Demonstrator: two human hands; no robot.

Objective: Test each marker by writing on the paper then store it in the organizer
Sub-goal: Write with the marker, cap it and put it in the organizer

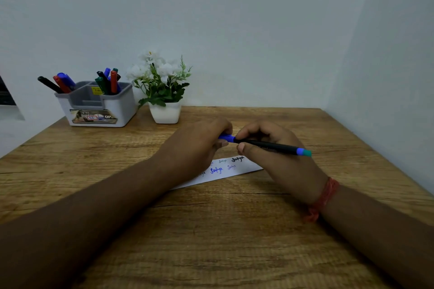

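Note:
A thin black marker (270,146) with a blue and teal rear end lies level above the table, held between both hands. My right hand (277,155) grips its black barrel. My left hand (199,145) pinches the blue cap (227,138) at its left end; whether the cap is on or just off is hidden by my fingers. Under the hands lies a white paper strip (225,171) with several handwritten words in blue and black. The grey-and-white organizer (98,105) stands at the back left, holding several markers in its left and right compartments.
A white pot of artificial white flowers (164,91) stands right of the organizer against the wall. The wooden table (211,241) meets a wall at the back and another on the right. A dark object shows at the far left edge.

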